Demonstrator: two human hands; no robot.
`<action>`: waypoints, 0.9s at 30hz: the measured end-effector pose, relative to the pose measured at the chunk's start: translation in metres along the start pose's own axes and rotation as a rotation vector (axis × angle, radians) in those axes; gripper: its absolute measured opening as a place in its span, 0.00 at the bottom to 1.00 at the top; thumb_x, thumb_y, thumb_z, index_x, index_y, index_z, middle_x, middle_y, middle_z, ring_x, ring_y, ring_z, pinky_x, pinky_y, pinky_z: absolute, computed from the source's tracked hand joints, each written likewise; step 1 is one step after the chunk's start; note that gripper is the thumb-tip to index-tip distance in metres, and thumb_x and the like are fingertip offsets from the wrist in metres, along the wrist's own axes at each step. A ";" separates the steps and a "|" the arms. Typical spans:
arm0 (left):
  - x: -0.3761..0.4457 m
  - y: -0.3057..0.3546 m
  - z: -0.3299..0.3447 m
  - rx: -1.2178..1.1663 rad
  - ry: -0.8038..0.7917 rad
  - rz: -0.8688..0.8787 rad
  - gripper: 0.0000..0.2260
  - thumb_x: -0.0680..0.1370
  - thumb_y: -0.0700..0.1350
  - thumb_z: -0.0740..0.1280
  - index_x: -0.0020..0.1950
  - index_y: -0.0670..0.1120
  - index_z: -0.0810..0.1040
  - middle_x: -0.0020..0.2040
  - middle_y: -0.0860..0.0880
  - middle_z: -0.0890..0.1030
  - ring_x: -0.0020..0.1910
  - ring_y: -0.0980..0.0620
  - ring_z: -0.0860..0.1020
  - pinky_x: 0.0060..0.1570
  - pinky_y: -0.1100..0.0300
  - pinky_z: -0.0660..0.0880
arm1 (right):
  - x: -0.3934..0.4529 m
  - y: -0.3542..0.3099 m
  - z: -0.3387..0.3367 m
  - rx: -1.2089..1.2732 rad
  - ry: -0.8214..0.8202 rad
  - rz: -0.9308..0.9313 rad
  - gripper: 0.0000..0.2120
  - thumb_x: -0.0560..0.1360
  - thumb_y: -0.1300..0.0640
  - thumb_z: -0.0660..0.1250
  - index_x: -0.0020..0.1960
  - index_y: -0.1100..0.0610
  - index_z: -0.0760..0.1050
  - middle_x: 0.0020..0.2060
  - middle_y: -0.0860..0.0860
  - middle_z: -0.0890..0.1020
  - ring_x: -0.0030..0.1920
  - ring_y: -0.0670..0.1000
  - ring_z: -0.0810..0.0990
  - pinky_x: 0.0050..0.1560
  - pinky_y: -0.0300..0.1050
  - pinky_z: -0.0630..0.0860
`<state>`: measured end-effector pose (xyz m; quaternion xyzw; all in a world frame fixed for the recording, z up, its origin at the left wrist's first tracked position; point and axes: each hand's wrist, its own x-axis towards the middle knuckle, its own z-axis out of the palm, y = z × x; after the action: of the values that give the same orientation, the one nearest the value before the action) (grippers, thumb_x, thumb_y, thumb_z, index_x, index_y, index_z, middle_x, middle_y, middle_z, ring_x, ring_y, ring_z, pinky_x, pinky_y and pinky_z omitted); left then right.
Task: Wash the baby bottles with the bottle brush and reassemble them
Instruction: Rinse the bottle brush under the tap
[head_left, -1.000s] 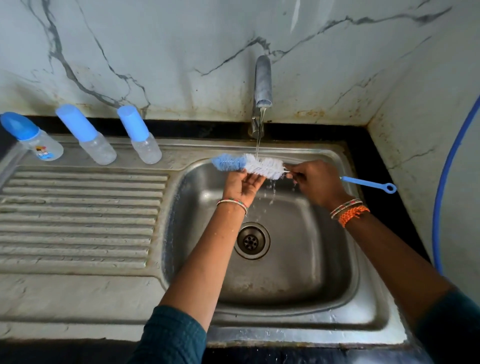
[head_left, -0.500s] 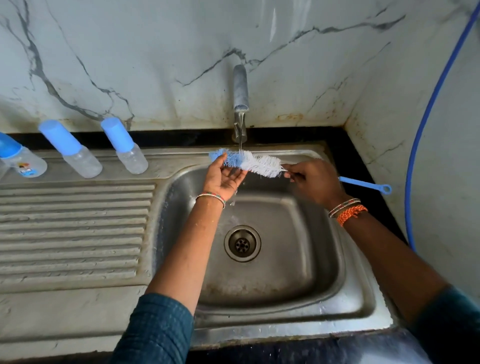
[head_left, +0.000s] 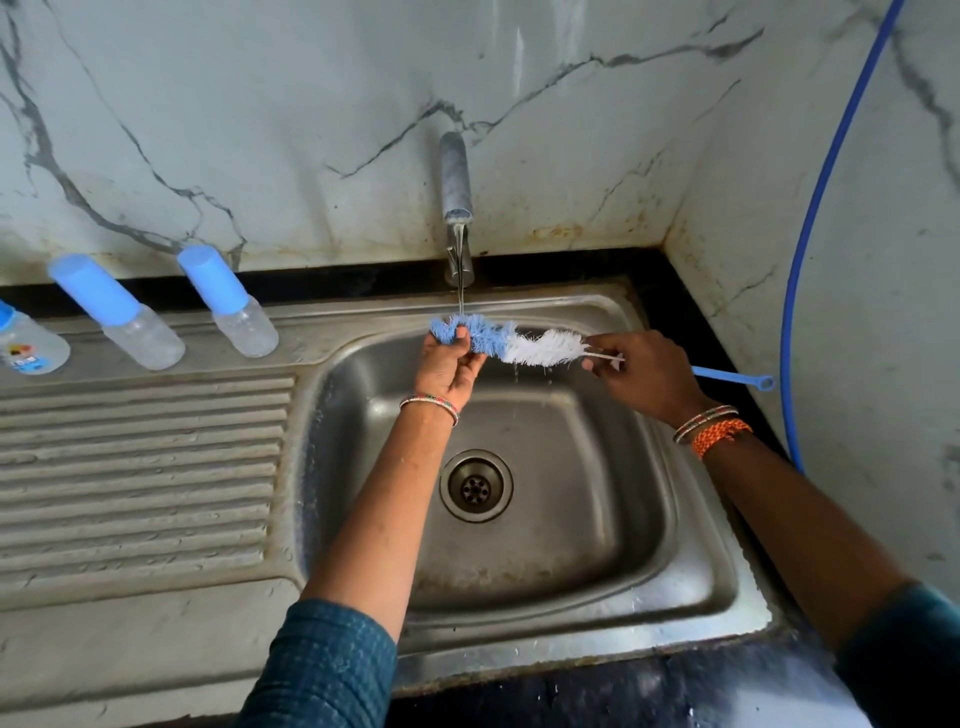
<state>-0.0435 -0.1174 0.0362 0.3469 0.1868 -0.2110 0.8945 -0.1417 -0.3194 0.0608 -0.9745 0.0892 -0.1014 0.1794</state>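
Left hand (head_left: 449, 364) now pinches bristly bottle brush (head_left: 511, 345).

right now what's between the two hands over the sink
In the head view, the blue-and-white bristle head of the bottle brush spans the gap: the left hand grips its blue tip, the right hand holds the wire stem, under the running tap water.
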 end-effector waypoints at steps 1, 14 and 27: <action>0.001 0.000 -0.001 -0.009 -0.006 -0.001 0.10 0.79 0.30 0.59 0.44 0.45 0.72 0.40 0.47 0.81 0.66 0.42 0.72 0.60 0.48 0.69 | 0.001 -0.002 0.001 -0.012 0.006 0.005 0.13 0.73 0.44 0.69 0.54 0.48 0.82 0.46 0.52 0.85 0.51 0.58 0.82 0.49 0.48 0.77; 0.008 0.025 -0.003 0.007 -0.045 -0.049 0.09 0.82 0.39 0.57 0.45 0.40 0.74 0.35 0.45 0.82 0.43 0.48 0.78 0.60 0.51 0.72 | -0.005 -0.001 0.017 -0.268 0.442 -0.264 0.18 0.74 0.55 0.62 0.64 0.52 0.77 0.41 0.54 0.78 0.41 0.58 0.75 0.43 0.49 0.59; 0.007 0.014 -0.020 -0.193 -0.302 0.037 0.11 0.70 0.33 0.62 0.40 0.40 0.84 0.43 0.45 0.84 0.43 0.48 0.83 0.49 0.52 0.80 | -0.005 -0.006 0.028 -0.121 0.533 -0.104 0.11 0.74 0.52 0.62 0.48 0.51 0.82 0.37 0.49 0.80 0.41 0.56 0.74 0.47 0.47 0.59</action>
<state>-0.0343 -0.0960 0.0266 0.2273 0.0634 -0.2254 0.9453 -0.1391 -0.3038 0.0362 -0.9256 0.0888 -0.3579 0.0855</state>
